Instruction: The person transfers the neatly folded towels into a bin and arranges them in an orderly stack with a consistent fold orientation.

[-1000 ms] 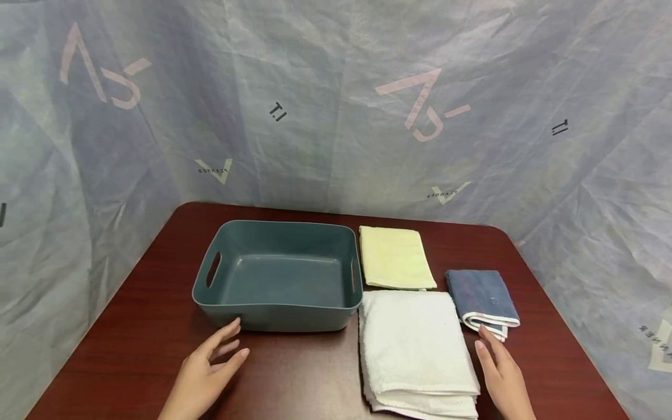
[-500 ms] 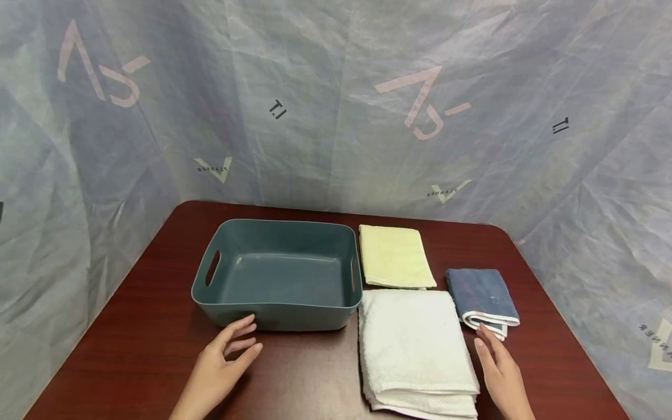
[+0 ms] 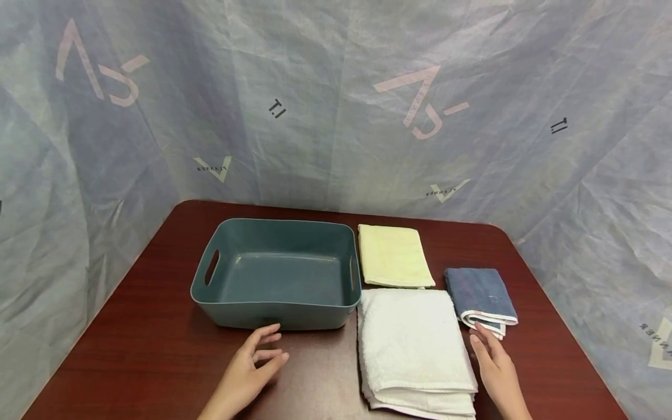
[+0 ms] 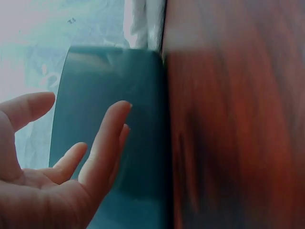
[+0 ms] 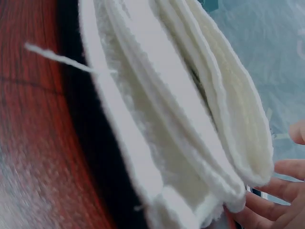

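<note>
In front of the dark green basket (image 3: 283, 318) hovers my left hand (image 3: 248, 372), its fingers loosely bent and holding nothing. In the left wrist view, the basket's outer wall (image 4: 107, 90) stands behind the fingers. My right hand (image 3: 497, 368) is at the right side of the folded white towel (image 3: 417, 341), thumb and fingers apart. Its fingertips come close to the white-edged fold of a blue towel (image 3: 480, 291); contact cannot be told. Thick layered edges of the white towel (image 5: 167, 105) fill the right wrist view, with part of the hand at lower right.
A folded yellow towel (image 3: 395, 255) lies behind the white one, beside the basket's right wall. Everything rests on a dark red wooden table (image 3: 131, 350). Grey-blue printed sheeting (image 3: 315, 105) hangs behind the table and along both sides.
My left hand has slid to the right along the front of the basket. The right hand has stayed nearly still, and the towels and basket have not moved.
</note>
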A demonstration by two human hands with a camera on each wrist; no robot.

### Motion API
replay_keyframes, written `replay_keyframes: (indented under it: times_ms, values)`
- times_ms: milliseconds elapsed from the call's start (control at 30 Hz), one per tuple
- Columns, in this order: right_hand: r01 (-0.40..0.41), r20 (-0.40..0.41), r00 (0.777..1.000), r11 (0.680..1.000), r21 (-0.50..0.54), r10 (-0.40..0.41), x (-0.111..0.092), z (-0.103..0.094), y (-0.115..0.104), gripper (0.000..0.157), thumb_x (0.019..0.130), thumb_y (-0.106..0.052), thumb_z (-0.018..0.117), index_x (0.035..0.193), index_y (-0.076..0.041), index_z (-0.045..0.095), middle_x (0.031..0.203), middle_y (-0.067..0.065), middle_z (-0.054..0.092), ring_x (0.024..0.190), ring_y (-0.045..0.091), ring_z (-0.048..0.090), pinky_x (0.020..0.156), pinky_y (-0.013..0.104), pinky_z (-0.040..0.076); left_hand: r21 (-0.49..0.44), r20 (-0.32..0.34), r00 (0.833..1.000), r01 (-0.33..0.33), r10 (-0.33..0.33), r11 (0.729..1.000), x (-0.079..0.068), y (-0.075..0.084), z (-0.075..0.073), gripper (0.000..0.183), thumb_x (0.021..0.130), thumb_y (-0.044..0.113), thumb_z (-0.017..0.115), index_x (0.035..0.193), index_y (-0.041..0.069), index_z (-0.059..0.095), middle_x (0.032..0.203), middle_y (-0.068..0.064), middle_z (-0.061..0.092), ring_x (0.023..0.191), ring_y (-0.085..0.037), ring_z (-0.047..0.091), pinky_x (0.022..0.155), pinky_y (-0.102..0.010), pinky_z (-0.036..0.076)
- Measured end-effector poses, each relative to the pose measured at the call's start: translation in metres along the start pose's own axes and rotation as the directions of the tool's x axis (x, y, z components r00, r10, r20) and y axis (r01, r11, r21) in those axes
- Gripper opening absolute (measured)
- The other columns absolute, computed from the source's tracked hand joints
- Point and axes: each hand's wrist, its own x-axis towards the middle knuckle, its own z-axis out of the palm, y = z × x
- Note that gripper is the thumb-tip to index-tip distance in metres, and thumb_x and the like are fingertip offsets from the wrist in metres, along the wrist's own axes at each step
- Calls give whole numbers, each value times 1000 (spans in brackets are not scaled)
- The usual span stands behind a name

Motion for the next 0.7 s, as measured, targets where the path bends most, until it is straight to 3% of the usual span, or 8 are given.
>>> replay_keyframes:
  times_ms: [333, 700]
  values:
    - [-72, 45, 997, 996, 51, 70, 1, 2, -1, 47, 100, -28, 41, 137, 1, 41, 125, 26, 51, 88, -9, 50, 72, 20, 49, -59, 95, 995, -19, 24, 998, 1, -5, 19, 58, 87, 16, 66, 135, 0, 39, 128, -27, 44, 104, -34, 57, 67, -35, 54]
    - [-203, 127, 974, 973, 107, 189, 3, 1, -3, 54, 101, -36, 36, 141, 0, 34, 133, 27, 44, 90, -4, 50, 73, 22, 48, -174, 153, 988, 15, 12, 985, 6, 1, 35, 59, 87, 16, 66, 136, -2, 37, 130, -27, 40, 105, -30, 56, 68, -40, 54]
